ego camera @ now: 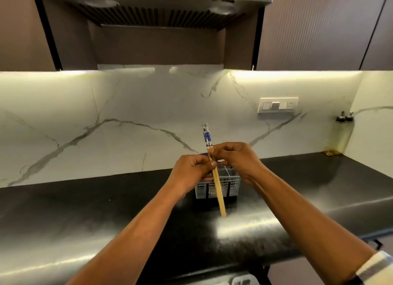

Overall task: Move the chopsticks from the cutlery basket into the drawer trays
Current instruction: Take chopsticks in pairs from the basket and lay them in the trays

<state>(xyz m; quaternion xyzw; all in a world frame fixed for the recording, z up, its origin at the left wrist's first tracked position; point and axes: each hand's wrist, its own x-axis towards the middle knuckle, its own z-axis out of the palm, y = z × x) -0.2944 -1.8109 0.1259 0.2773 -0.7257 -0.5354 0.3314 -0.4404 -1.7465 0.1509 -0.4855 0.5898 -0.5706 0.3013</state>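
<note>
A pair of wooden chopsticks (pixel 219 195) with blue-and-white patterned tops is held nearly upright in front of me, tips down, above the counter. My left hand (pixel 191 174) grips the chopsticks at mid-length with thumb and fingers. My right hand (pixel 236 159) pinches them just above, near the patterned part. Behind and below both hands stands the grey plastic cutlery basket (pixel 209 189) on the black counter; several thin items stick up inside it, partly hidden by my hands. The drawer trays are out of sight.
The glossy black countertop (pixel 106 216) runs left to right against a white marble backsplash. A switch plate (pixel 277 105) sits on the wall at right, two small bottles (pixel 344 118) stand in the far right corner, and a range hood (pixel 157 8) hangs overhead.
</note>
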